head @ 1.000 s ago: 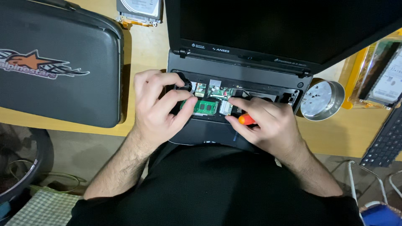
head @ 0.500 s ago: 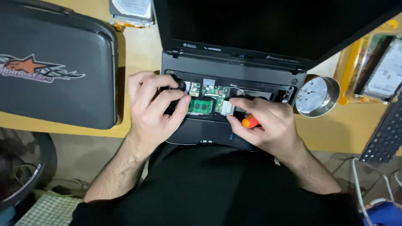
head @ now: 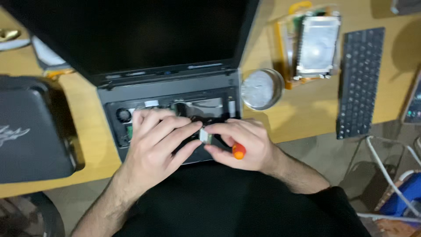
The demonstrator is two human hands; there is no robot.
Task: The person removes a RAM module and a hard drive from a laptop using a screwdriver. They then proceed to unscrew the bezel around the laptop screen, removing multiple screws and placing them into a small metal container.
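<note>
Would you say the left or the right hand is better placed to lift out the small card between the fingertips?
Probably the left hand: its fingertips meet the small card and it holds nothing, while the right hand already grips the orange-handled screwdriver.

Both hands cover most of the laptop's open bay (head: 206, 107) (blurry anyway); the black case (head: 35, 131) runs off left.

A light wooden desk (head: 307, 114) fills the upper view, warmly lit, with soft shadows darkening toward twelve o'clock. At three o'clock its front edge gives way to a grey floor (head: 324, 151). White cables (head: 388, 175) trail across the floor at four o'clock. A dark rounded chair base (head: 26, 217) sits at eight o'clock.
</note>
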